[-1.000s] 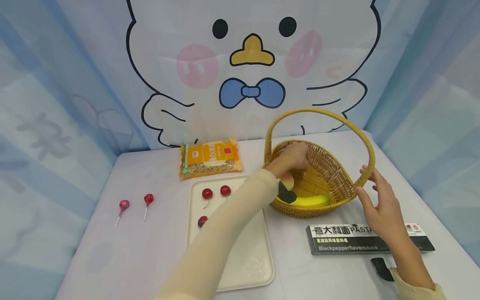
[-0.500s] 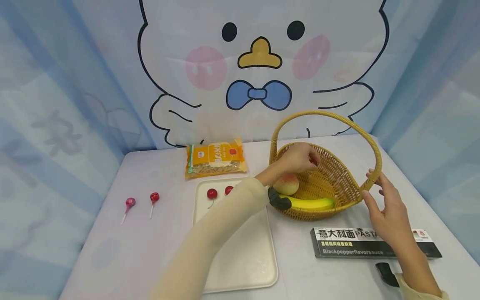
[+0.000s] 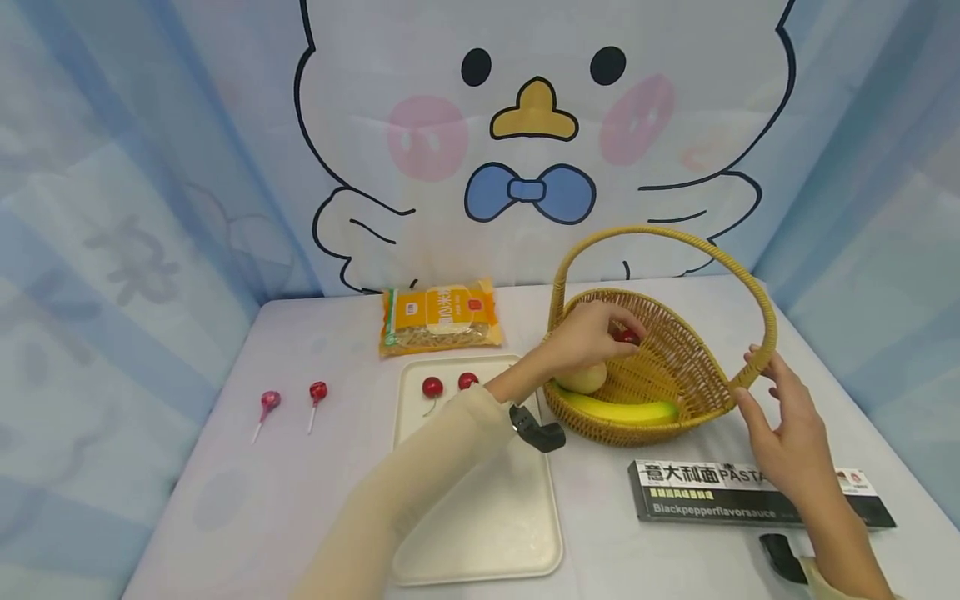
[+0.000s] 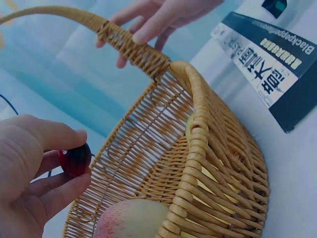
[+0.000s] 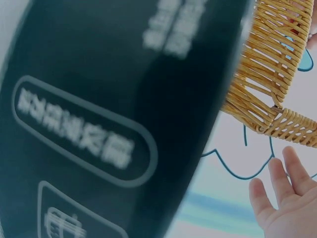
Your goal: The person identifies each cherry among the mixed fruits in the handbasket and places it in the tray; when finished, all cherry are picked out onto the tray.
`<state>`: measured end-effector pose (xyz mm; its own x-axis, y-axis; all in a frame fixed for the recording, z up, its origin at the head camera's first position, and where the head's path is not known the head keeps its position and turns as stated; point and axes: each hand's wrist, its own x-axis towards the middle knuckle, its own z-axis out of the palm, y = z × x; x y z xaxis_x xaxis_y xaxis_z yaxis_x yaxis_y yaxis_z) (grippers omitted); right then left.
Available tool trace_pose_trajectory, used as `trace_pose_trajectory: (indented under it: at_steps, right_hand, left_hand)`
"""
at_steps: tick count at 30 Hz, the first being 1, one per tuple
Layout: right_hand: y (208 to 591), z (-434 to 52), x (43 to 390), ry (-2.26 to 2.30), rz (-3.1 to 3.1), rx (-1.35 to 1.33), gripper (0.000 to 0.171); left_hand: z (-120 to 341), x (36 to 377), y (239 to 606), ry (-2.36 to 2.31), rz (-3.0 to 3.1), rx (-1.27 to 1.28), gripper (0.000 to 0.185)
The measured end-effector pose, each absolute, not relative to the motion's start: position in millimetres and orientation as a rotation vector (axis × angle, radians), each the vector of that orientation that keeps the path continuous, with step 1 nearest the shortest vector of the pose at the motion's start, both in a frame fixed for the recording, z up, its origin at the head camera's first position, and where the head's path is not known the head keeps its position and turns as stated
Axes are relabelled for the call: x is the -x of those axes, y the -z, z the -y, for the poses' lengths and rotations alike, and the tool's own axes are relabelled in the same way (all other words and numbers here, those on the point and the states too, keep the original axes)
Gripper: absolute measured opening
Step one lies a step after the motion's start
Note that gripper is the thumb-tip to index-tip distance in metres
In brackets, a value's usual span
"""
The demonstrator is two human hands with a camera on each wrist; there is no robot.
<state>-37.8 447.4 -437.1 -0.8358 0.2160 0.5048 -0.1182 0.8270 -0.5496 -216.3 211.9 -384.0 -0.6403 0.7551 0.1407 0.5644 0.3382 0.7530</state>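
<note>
In the left wrist view the left hand (image 4: 29, 173) pinches a dark red cherry (image 4: 75, 159) between thumb and fingers. The head view has this left hand (image 3: 592, 337) over the far left side of a yellow wicker basket (image 3: 678, 350). Inside the basket a peach (image 3: 583, 379) and a banana (image 3: 622, 409) lie near its front left. At the basket's right end, the right hand (image 3: 791, 429) holds the base of the tall arched handle (image 3: 765, 325), thumb on the near side and fingers behind. The right wrist view shows that hand's straight fingers (image 5: 282, 183) near the handle.
A cream tray (image 3: 487, 533) bears cherries (image 3: 432, 387). Behind it lies an orange food packet (image 3: 441, 318). Two lollipops (image 3: 318, 390) are at left. A black and white pasta box (image 3: 712, 493) lies under the right forearm. A printed curtain (image 3: 540, 242) hangs behind the table.
The left hand has lifted from deep inside the basket toward its rim, and the cherry shows between its fingers. The right hand keeps its place at the handle. The head view has shifted slightly left.
</note>
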Motion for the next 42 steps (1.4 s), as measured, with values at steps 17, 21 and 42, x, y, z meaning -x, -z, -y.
trace_pose_trajectory:
  at_steps: [17,21,42]
  right_hand:
    - [436,-445,42,-0.771,2.436,0.06,0.066]
    - [437,-445,43,-0.776,2.437,0.052,0.065]
    - [437,-447,39,-0.794,2.467,0.111,0.067]
  left_hand:
    - [-151,189,369,-1.32,-2.381,-1.249,0.023]
    - [-132,182,370,-1.376,-2.369,-1.206,0.022]
    - [-32,146,390,-1.444,-2.523,-0.984,0.021]
